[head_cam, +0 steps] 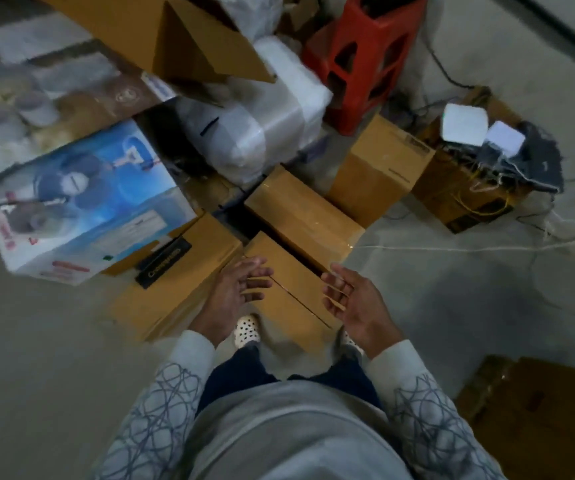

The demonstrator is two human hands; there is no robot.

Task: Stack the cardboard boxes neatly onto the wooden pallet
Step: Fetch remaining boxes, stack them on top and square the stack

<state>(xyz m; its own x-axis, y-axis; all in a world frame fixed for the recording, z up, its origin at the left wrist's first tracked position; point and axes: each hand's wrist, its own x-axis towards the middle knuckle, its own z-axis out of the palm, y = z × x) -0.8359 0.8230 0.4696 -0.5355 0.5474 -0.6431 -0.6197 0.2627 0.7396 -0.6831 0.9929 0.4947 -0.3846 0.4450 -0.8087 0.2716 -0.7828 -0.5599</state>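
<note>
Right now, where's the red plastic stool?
In the head view the red plastic stool stands at top centre-right, behind a plain cardboard box and just right of the white wrapped bundles, well beyond both hands.

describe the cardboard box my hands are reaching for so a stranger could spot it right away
Start at the red plastic stool at the top and come straight down to the person's feet. The plain box lies between the open left hand and right hand; unlike its neighbours, a flap seam crosses its top.
</note>
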